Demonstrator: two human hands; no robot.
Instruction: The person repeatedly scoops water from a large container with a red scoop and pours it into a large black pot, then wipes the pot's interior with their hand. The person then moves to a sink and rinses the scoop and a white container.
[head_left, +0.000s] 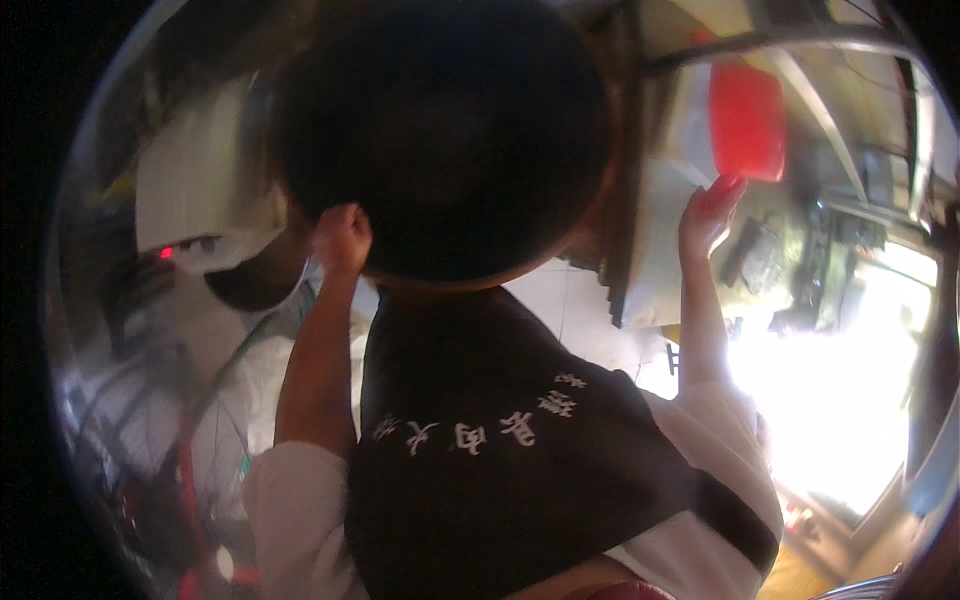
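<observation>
A large round black object with a thin brown rim fills the upper middle before me; it looks like a wok or a round top, too dark to tell. My left hand is at its near left edge with curled fingers. Whether those fingers grip the rim or something small is not visible. Out to the right, my right hand is raised with its fingers on the lower end of a blurred red plastic object. A black apron with white writing covers my front.
A whitish box-like appliance with a red light stands at the left, above a dark round pan-like shape. Pale floor tiles show beyond the apron. A light counter runs along the right, near a very bright opening.
</observation>
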